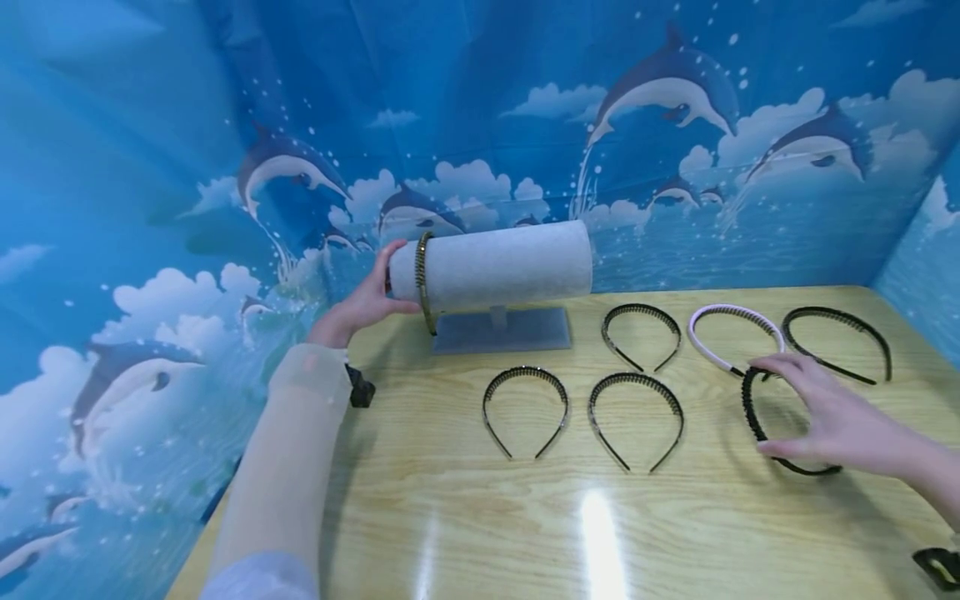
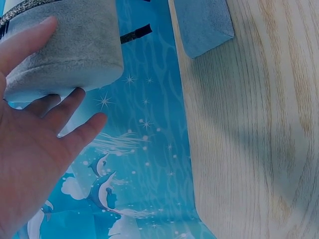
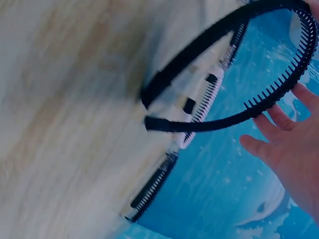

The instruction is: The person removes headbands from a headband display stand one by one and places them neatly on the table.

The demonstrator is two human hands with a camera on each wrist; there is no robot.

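The left hand (image 1: 365, 302) lay with fingers straight against the left end of the grey display roll (image 1: 498, 264), just beside the gold headband (image 1: 424, 281) already seated on it. In front of the roll, five headbands lay apart on the wooden surface (image 1: 465, 517): four dark ones and a pink headband (image 1: 731, 333). Farthest right of the roll, the right hand (image 1: 828, 421) was spread over the black toothed headband (image 1: 780, 421), fingers and thumb at its rim; whether it was truly pinched, I cannot tell. A loose hold could let the springy band slip, and its teeth might snag the pink one touching it. A hard push could tip the roll's stand (image 1: 501, 330).
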